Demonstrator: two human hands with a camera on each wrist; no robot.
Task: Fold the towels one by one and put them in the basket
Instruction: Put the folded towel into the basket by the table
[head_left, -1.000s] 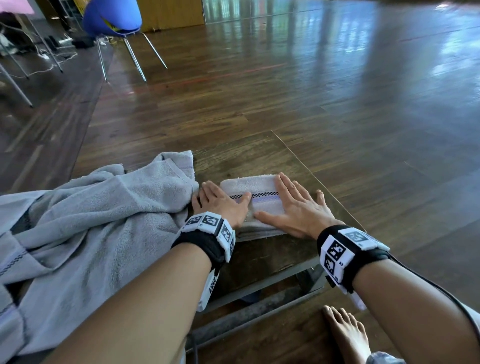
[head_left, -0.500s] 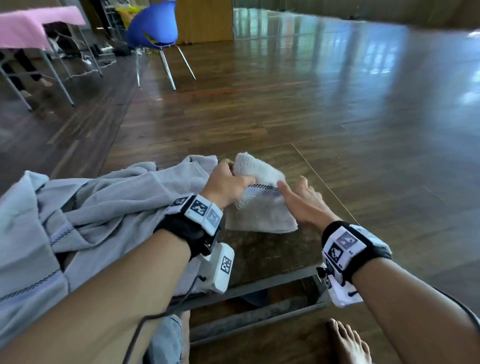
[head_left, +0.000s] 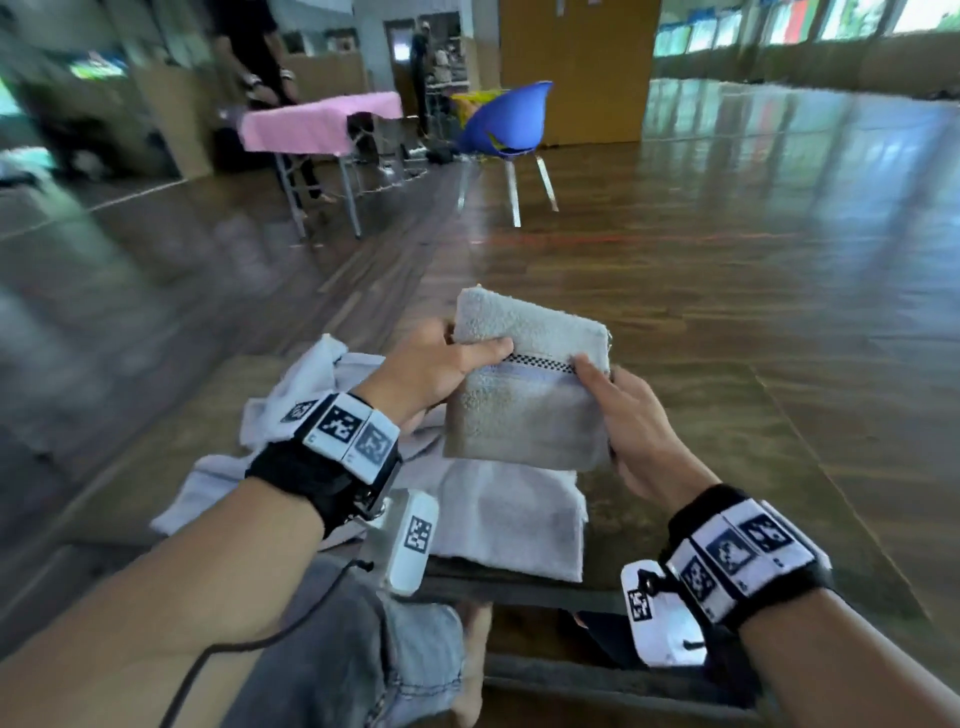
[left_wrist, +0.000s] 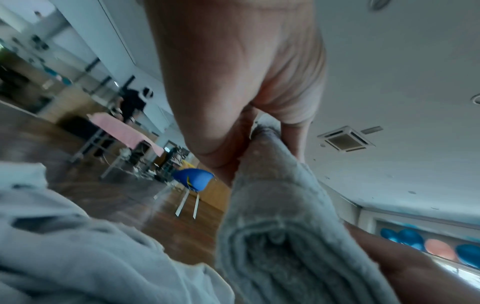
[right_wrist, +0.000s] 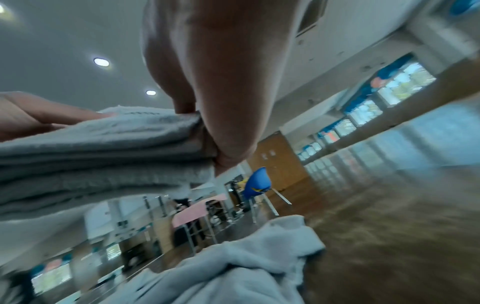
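A small folded grey towel with a checkered band is lifted off the low wooden table. My left hand grips its left edge with the thumb lying across the top face. My right hand pinches its right edge, thumb near the band. The left wrist view shows the towel's layered end squeezed between thumb and fingers. In the right wrist view the stacked folds sit under my thumb. A heap of loose grey towels lies on the table below. No basket is in view.
A blue chair stands on the wooden floor ahead. A pink-covered table with a person behind it is at the back left. My knee in jeans is at the table's near edge.
The folded towel, pressed flat on the table a second ago, has been picked up by both hands and raised. The head view has tilted up toward the room.
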